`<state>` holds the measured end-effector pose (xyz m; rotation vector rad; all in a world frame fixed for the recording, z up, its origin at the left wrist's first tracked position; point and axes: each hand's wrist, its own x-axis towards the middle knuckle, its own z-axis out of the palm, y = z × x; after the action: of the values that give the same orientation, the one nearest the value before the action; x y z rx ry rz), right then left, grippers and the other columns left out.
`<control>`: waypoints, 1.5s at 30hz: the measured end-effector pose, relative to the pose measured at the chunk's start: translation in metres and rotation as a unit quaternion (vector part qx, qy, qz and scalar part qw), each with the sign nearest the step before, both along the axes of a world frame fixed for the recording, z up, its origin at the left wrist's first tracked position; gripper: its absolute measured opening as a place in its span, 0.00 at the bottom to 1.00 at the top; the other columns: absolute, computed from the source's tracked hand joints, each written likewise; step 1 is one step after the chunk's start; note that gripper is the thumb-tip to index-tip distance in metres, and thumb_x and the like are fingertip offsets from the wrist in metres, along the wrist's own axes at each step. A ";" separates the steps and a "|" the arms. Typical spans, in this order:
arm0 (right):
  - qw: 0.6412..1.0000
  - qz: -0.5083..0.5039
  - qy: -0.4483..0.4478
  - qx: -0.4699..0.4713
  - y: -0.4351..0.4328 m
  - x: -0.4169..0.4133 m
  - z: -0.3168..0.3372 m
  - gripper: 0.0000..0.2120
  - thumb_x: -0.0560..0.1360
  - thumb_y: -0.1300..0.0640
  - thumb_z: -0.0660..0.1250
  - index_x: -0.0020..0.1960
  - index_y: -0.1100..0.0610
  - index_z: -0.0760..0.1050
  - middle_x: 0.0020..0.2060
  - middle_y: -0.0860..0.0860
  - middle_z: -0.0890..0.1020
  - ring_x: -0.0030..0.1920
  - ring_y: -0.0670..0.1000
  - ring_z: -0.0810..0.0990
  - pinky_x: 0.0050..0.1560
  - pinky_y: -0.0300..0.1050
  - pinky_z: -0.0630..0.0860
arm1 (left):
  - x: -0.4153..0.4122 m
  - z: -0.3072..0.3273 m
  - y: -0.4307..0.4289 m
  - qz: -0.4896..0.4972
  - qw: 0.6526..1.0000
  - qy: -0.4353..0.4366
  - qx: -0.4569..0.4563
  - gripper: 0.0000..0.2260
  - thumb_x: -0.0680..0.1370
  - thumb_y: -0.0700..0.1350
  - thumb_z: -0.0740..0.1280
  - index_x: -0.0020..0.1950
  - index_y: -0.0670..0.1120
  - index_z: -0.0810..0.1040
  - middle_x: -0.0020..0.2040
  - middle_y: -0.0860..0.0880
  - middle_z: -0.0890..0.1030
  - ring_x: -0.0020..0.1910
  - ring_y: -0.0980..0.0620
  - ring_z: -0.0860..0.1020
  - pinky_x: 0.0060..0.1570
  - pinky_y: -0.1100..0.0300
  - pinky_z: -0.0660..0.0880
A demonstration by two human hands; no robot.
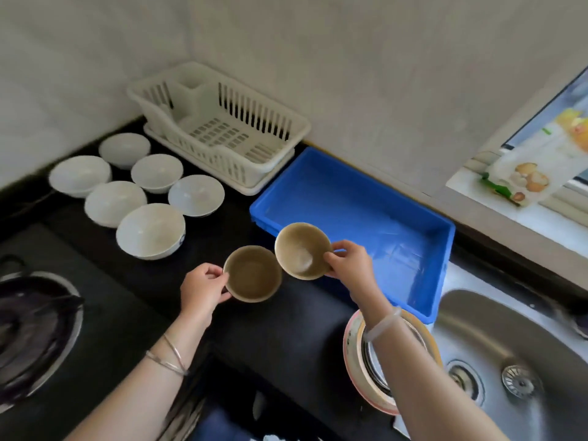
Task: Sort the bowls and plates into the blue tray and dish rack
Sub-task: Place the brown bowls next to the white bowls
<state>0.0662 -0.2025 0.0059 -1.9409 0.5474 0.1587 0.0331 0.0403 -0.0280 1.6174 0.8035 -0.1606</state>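
Pinching by the rims: near brown bowl (pixel 253 275) in left hand (pixel 203 286), far brown bowl (pixel 300 251), tilted, in right hand (pixel 350 261); level the far one; lower gently into blue tray (pixel 366 198) just beyond the right hand; avoid clinking rims together.

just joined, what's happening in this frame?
A person holds two small brown bowls above the black countertop. The left hand grips the nearer brown bowl by its rim. The right hand holds the tilted brown bowl at the near edge of the blue plastic tray. The tray and the white plastic dish rack hold no dishes yet. Six white bowls sit on the counter, and a stack of plates waits beside the steel sink.
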 end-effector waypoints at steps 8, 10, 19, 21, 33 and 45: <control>0.997 0.056 0.056 0.022 0.101 0.061 -0.042 0.09 0.72 0.65 0.63 0.39 0.52 0.75 0.38 0.50 0.79 0.36 0.48 0.81 0.29 0.36 0.79 | 0.001 -0.022 0.060 0.112 0.993 0.041 -0.013 0.06 0.77 0.36 0.65 0.53 0.40 0.76 0.50 0.42 0.77 0.48 0.45 0.77 0.44 0.53 0.78; 0.996 0.052 0.073 0.026 0.118 0.069 -0.054 0.09 0.72 0.65 0.64 0.40 0.52 0.75 0.37 0.49 0.78 0.36 0.49 0.81 0.32 0.39 0.80 | 0.003 -0.026 0.066 0.127 0.991 0.043 -0.016 0.07 0.77 0.36 0.64 0.54 0.39 0.76 0.51 0.42 0.77 0.50 0.44 0.77 0.45 0.52 0.78; 0.992 0.023 0.120 0.030 0.155 0.093 -0.079 0.07 0.75 0.65 0.64 0.48 0.53 0.72 0.36 0.49 0.75 0.35 0.47 0.78 0.46 0.50 0.83 | 0.012 -0.040 0.081 0.153 0.987 0.049 0.006 0.12 0.77 0.36 0.64 0.60 0.38 0.76 0.57 0.40 0.79 0.53 0.43 0.79 0.42 0.55 0.79; 0.991 0.012 0.131 0.038 0.158 0.096 -0.080 0.07 0.76 0.64 0.64 0.48 0.52 0.71 0.37 0.49 0.74 0.36 0.47 0.77 0.47 0.50 0.82 | 0.012 -0.042 0.082 0.156 0.986 0.050 0.012 0.11 0.77 0.36 0.64 0.59 0.39 0.77 0.56 0.40 0.79 0.50 0.44 0.79 0.41 0.55 0.79; 0.980 -0.025 0.158 0.117 0.162 0.096 -0.078 0.15 0.78 0.63 0.61 0.65 0.57 0.70 0.53 0.53 0.75 0.48 0.52 0.79 0.46 0.45 0.80 | 0.015 -0.040 0.084 0.186 0.982 0.041 0.016 0.09 0.77 0.37 0.64 0.56 0.39 0.78 0.48 0.44 0.78 0.46 0.46 0.77 0.40 0.55 0.78; 0.979 0.056 0.163 0.109 0.147 0.082 -0.063 0.20 0.80 0.56 0.59 0.72 0.55 0.64 0.59 0.54 0.76 0.51 0.52 0.79 0.52 0.47 0.79 | 0.005 -0.038 0.079 0.112 0.986 0.027 0.122 0.14 0.77 0.39 0.64 0.62 0.42 0.76 0.60 0.43 0.80 0.56 0.44 0.78 0.57 0.49 0.75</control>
<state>0.1480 -0.0551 -0.0570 -1.7402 0.6060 0.5933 0.0383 0.1188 -0.0659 1.7412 1.0727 0.0572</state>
